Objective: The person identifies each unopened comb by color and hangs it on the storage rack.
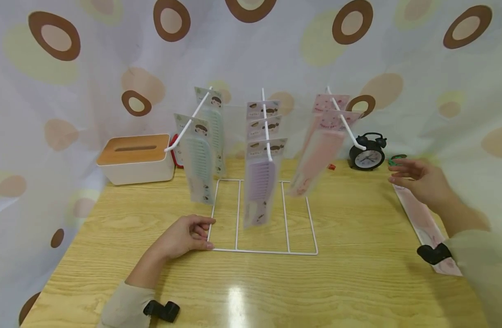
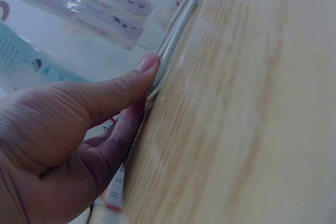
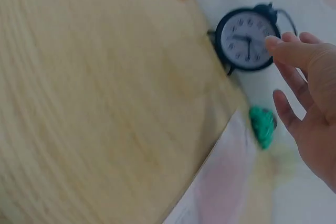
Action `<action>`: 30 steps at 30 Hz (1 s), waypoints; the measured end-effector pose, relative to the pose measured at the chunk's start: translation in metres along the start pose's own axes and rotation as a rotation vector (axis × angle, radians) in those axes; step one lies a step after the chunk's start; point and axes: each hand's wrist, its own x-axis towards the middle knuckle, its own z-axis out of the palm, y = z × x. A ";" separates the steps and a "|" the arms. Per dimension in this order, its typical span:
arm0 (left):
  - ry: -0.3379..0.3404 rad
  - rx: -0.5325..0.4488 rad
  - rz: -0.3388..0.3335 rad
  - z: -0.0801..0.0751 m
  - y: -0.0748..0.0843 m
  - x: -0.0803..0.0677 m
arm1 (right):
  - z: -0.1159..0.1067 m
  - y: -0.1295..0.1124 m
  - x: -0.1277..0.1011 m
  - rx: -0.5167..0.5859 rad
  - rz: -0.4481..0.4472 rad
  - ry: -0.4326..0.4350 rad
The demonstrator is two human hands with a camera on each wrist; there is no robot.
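A white wire display rack [image 1: 264, 252] stands mid-table with three prongs. My left hand [image 1: 184, 238] pinches its front left corner, thumb [image 2: 128, 88] on the wire in the left wrist view. Packaged mint-green combs [image 1: 200, 159] hang on the left prong, purple combs [image 1: 261, 180] on the middle one, and pink packets [image 1: 321, 152] on the right. Over at the right, another pink packet [image 1: 419, 216] lies flat on the wood. My right hand [image 1: 429, 184] hovers over its far end, fingers relaxed and holding nothing.
Behind the rack on the left sits a white tissue box [image 1: 138, 173] with a wooden lid. A black alarm clock [image 1: 367, 157], a small red item [image 1: 331, 167] and a green item [image 3: 262, 126] line the back edge. A patterned curtain [image 1: 251, 54] closes off the rear.
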 end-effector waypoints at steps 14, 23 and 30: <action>0.004 0.008 -0.001 0.000 0.000 -0.001 | 0.003 0.054 -0.025 -0.192 0.070 0.038; -0.002 0.013 0.000 -0.001 -0.001 0.000 | -0.001 0.055 -0.021 -0.353 0.132 0.012; -0.006 0.011 -0.010 -0.002 -0.004 0.000 | -0.003 0.057 -0.020 -0.349 0.167 -0.018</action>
